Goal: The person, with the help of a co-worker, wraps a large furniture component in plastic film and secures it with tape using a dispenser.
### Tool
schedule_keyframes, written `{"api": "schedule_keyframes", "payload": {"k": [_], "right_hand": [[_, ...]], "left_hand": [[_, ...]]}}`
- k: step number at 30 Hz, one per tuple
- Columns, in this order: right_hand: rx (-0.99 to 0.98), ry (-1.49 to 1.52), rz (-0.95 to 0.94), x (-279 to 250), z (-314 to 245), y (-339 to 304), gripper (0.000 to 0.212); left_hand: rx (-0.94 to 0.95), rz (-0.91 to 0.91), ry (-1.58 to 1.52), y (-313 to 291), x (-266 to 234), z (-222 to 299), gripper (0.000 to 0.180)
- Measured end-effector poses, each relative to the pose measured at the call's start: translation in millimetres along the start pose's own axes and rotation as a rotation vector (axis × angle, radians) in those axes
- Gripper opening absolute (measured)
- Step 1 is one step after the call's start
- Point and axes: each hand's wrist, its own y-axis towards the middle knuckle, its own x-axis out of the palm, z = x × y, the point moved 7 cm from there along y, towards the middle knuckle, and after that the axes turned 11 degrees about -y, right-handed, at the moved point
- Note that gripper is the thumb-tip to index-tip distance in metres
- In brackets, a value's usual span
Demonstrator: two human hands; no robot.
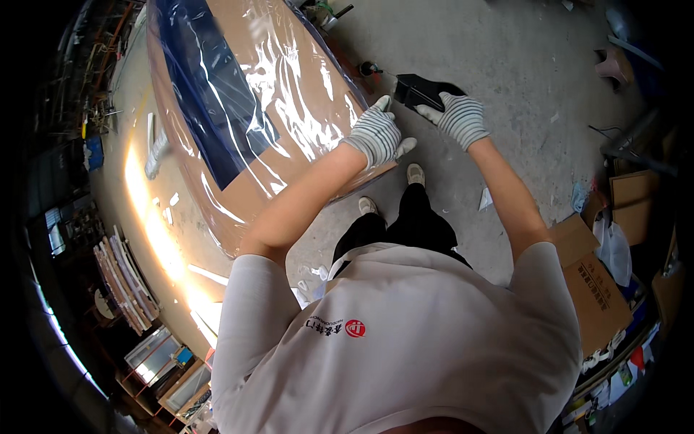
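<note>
A large flat package (303, 141), brown board under shiny clear plastic film with a dark blue strip (191, 94), lies in front of me to the left. My left hand (376, 135), in a striped white glove, rests at its right edge. Its thumb sticks out and one finger points ahead; I see nothing held in it. My right hand (463, 119), in a matching glove, is closed around a black handheld tool (416, 92). The tool's front end points left, just beyond my left fingertips. Its exact kind is unclear.
Cardboard boxes (593, 289) and a white plastic bag (613, 249) stand to my right. A reddish stool (613, 66) is at the far right. Stacked strips (124, 282) and shelving line the left. White scraps (170, 210) litter the concrete floor (499, 43).
</note>
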Motion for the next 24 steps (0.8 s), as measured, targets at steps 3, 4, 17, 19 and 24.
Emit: {"api": "schedule_keyframes", "payload": {"k": [3, 4, 17, 19, 24], "right_hand": [[0.24, 0.607, -0.257, 26, -9, 0, 0.06], [0.202, 0.721, -0.173, 22, -15, 2, 0.058], [-0.338, 0.864, -0.375, -77, -139, -60, 0.04], [-0.405, 0.778, -0.49, -78, -187, -68, 0.042], [-0.578, 0.69, -0.798, -46, -316, -83, 0.049]], "left_hand": [[-0.264, 0.085, 0.035, -9, -30, -42, 0.055], [-0.27, 0.211, 0.019, -12, -37, -61, 0.053], [-0.056, 0.809, -1.651, -179, -23, -59, 0.041], [-0.029, 0.85, -1.761, -213, 5, -66, 0.041], [0.334, 0.855, -2.665, -291, 101, -110, 0.038]]}}
